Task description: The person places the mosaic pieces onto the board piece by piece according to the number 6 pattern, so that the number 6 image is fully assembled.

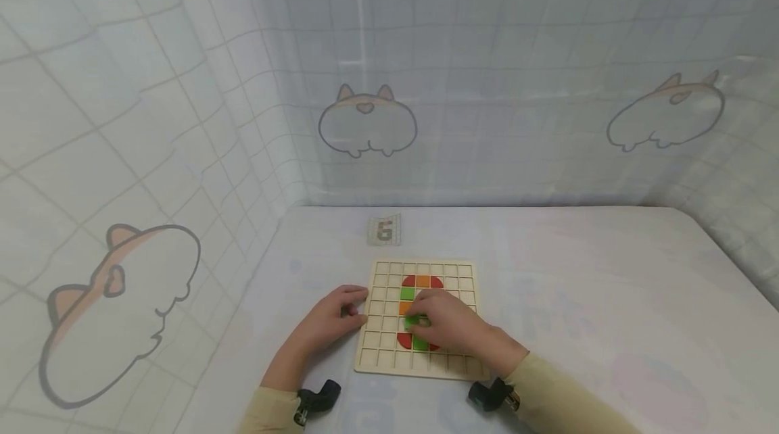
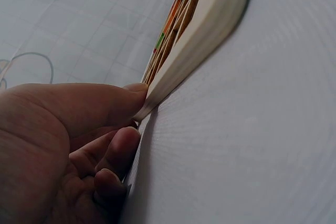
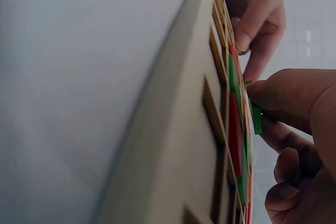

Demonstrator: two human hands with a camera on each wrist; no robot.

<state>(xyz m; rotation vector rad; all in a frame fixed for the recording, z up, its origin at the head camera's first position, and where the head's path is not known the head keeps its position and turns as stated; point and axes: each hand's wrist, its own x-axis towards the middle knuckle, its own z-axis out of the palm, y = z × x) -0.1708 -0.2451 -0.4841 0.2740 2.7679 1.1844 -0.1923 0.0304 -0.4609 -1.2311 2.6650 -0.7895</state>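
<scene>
A wooden grid board [image 1: 380, 363] lies on the table, with red, orange and green tiles set in its middle columns. My right hand [image 1: 453, 322] is over the board and pinches a green tile [image 1: 412, 321] between thumb and fingers. In the right wrist view that green tile [image 3: 256, 119] stands tilted against the board's face. At the board's left side is my left hand [image 1: 328, 318], its thumb [image 2: 100, 100] touching the wooden edge and the other fingers loosely bent. Part of the tile pattern is hidden under my right hand.
Behind the board lies a small card [image 1: 385, 230] with a printed pattern. A white cloth [image 1: 578, 299] covers the table, and patterned curtains [image 1: 487, 82] hang at the back and sides. Each wrist wears a black camera mount [image 1: 319, 397].
</scene>
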